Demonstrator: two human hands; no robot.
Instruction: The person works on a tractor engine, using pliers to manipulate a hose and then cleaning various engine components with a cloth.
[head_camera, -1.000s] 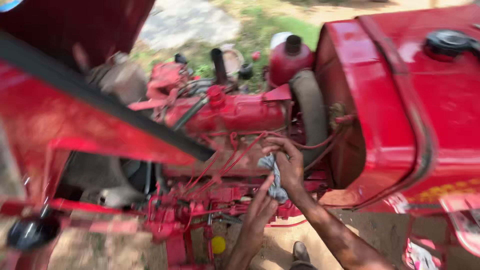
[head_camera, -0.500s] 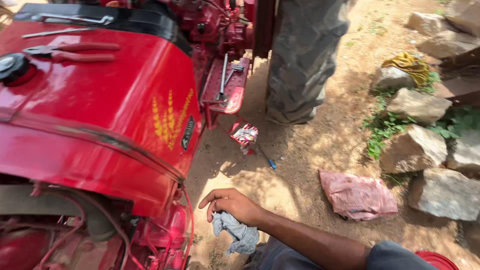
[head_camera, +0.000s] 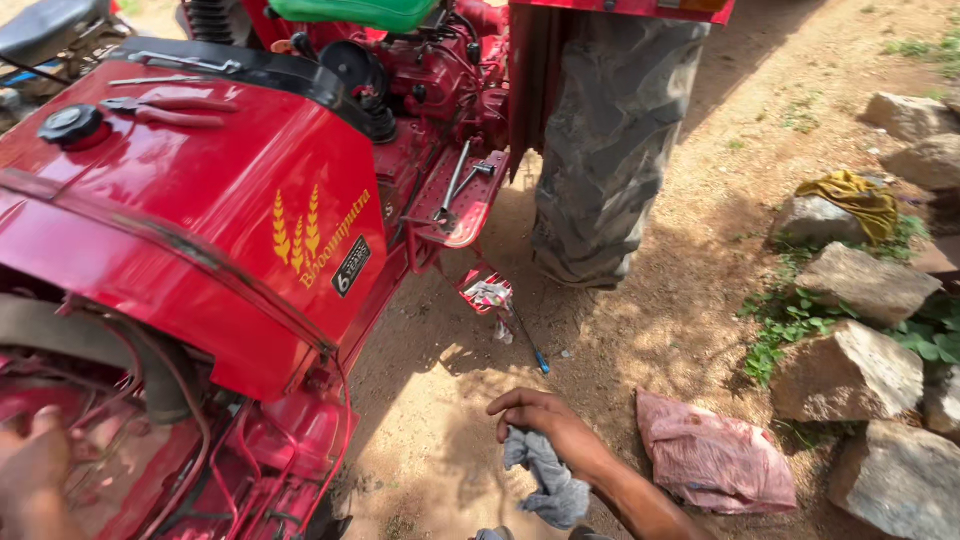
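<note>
Tractor (head_camera: 200, 220) stood left of the right hand (head_camera: 545, 425); tyre (head_camera: 610, 140) beyond it, rocks (head_camera: 850, 370) to its right. Right hand pinched a grey rag (head_camera: 545, 480), hanging loose; it could snag on hoses. Left hand (head_camera: 35, 470), blurred, lay against the engine; grip could not be told. Pink cloth (head_camera: 710, 460) lay just right.

a red tractor (head_camera: 250, 220) with a big tyre (head_camera: 610, 140) stands on dirt; a pink cloth (head_camera: 712, 455) lies near rocks (head_camera: 850, 370), a yellow rag (head_camera: 858, 200) farther off.
</note>
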